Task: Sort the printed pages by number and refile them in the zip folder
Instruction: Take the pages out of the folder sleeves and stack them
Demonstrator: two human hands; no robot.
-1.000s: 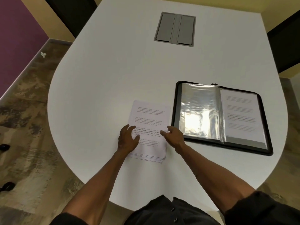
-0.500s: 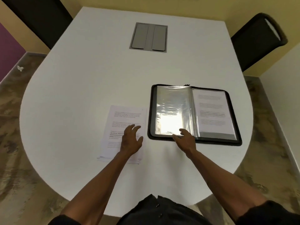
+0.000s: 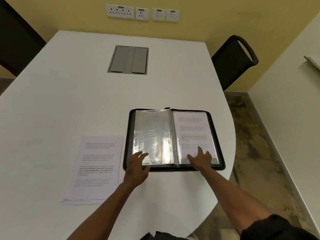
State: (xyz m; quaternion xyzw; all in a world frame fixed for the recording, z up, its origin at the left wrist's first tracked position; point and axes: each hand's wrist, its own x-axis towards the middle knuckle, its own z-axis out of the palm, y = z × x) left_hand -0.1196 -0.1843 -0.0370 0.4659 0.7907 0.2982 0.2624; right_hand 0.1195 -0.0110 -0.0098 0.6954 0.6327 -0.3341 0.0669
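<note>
White bench (image 3: 69, 104), rounded at the near right edge. Grey two-flap cable hatch (image 3: 128, 59) set flush in its far middle. Black chair (image 3: 232, 61) at the far right side; dark chair back (image 3: 15, 40) at the far left. Yellow wall (image 3: 207, 23) carrying a row of white sockets (image 3: 142, 13). Mottled brown floor (image 3: 251, 135) on the right.

Zip folder (image 3: 174, 139): black-edged, lying open flat on the white table — clear plastic sleeves on its left half, glossy with glare.
Filed page (image 3: 194, 134): 1 printed sheet inside the right-hand sleeve, text facing up.
Loose pages (image 3: 97, 168): a neat stack of printed sheets — flat, just left of the folder, not touching it.
</note>
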